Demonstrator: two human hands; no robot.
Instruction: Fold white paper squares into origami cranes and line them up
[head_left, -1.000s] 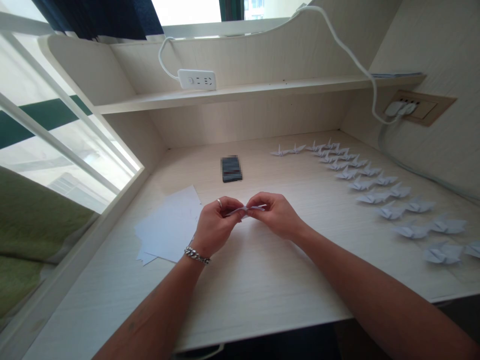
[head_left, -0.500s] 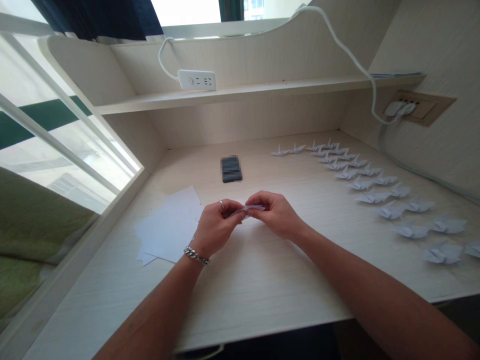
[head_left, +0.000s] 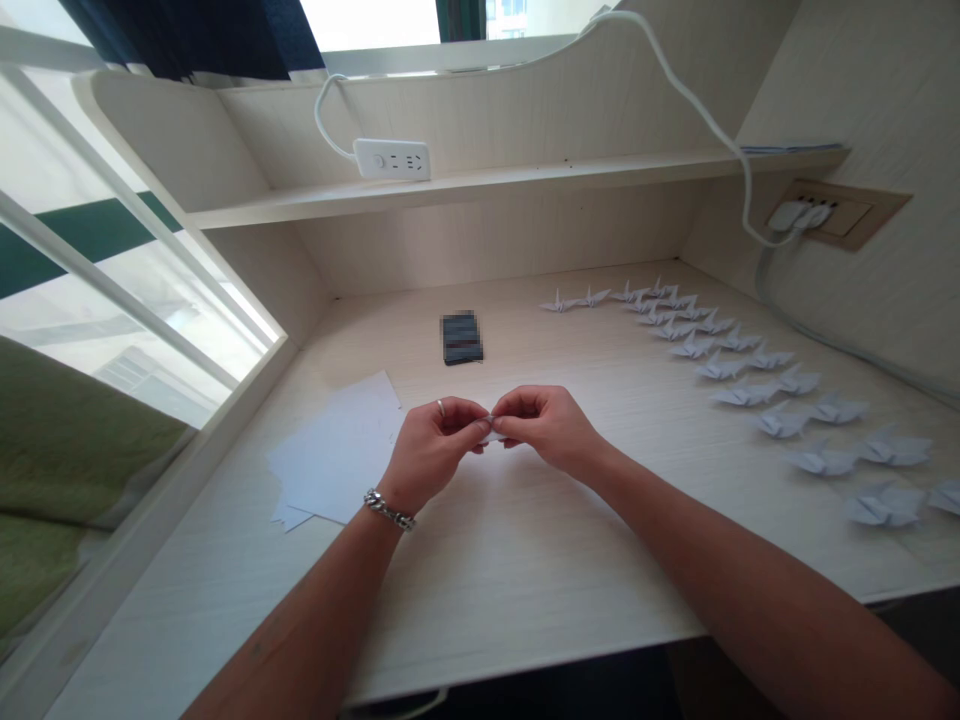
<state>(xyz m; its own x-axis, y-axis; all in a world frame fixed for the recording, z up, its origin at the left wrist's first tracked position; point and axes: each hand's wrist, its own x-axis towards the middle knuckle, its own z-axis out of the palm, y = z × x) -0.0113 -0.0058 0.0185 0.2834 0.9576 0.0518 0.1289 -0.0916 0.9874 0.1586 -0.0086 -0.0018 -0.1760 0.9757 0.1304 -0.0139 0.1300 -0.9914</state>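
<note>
A small folded piece of white paper (head_left: 493,434) is pinched between my two hands above the middle of the desk; most of it is hidden by the fingers. My left hand (head_left: 437,440), with a ring and a chain bracelet, is closed on its left side, thumb on top. From the right, my right hand (head_left: 547,425) grips it with thumb and fingertips, almost touching the left fingertips. Loose white paper sheets (head_left: 341,450) lie in an overlapping pile just left of my left hand.
Folded paper cranes (head_left: 720,367) stand in a double row along the desk's right side and back. A dark, blurred-out object (head_left: 461,337) lies behind my hands. A power strip (head_left: 392,159) rests on the shelf (head_left: 510,184); a white cable (head_left: 690,95) hangs at right.
The folded paper, whose flat edge stuck out past my right fingers, now shows only as a small bit between the fingertips. My right hand has shifted its grip slightly.
</note>
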